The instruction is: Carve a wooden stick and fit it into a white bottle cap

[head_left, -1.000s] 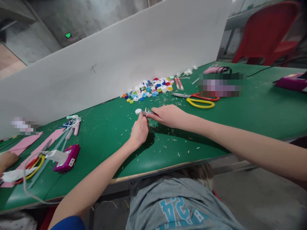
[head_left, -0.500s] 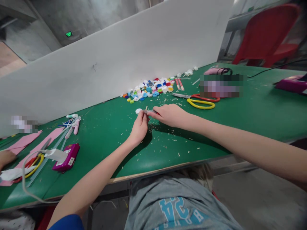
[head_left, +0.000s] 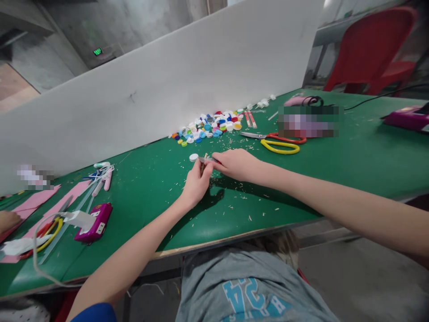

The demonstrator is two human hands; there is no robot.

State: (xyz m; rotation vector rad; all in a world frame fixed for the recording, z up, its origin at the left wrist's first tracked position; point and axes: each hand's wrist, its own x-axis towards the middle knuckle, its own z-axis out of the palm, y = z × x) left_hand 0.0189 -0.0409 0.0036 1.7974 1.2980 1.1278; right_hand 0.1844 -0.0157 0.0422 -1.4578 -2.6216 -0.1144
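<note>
My right hand (head_left: 236, 163) is wrapped round a craft knife (head_left: 209, 160) with a grey blade and a bit of red at its handle. The blade points left, across the fingers of my left hand (head_left: 197, 181). My left hand pinches a thin wooden stick (head_left: 206, 156), whose pale end shows beside the blade; the rest is mostly hidden by the fingers. Just beyond the left fingertips is a white bottle cap (head_left: 193, 157). Pale wood shavings (head_left: 231, 194) are scattered on the green table (head_left: 140, 188) around and below both hands.
A heap of coloured bottle caps (head_left: 208, 127) lies against the white partition (head_left: 187, 67). Large scissors (head_left: 279, 145) with red and yellow handles lie right of it. At left are a purple power strip (head_left: 97, 223), pink paper (head_left: 53, 208) and another person's hand (head_left: 8, 220).
My left thumb has shifted right, towards the knife, and the left hand has turned slightly. My right hand has dropped a little. The view has tilted slightly.
</note>
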